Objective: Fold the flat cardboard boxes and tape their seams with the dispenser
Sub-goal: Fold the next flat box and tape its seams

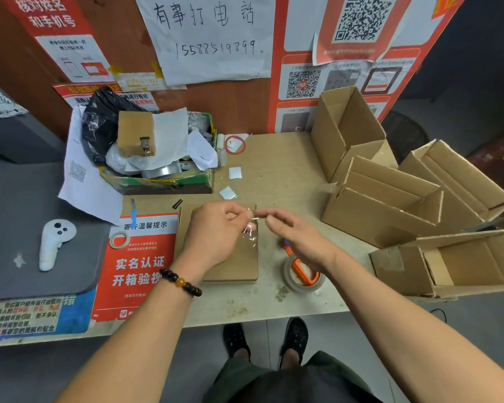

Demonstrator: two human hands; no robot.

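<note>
A flat cardboard box (pixel 233 266) lies on the table in front of me. Above it, my left hand (pixel 216 231) and my right hand (pixel 297 237) both pinch a crumpled strip of clear tape (pixel 250 231) that hangs between their fingertips. The orange tape dispenser (pixel 303 271) with its clear roll lies on the table under my right wrist, untouched. Several folded open boxes (pixel 384 205) are stacked on the right side of the table.
A cluttered green carton (pixel 163 181) of bags and paper stands at the back left. A small tape roll (pixel 119 239) lies on a red notice. A white controller (pixel 54 242) rests on the grey counter at left. Paper squares (pixel 234 173) lie mid-table.
</note>
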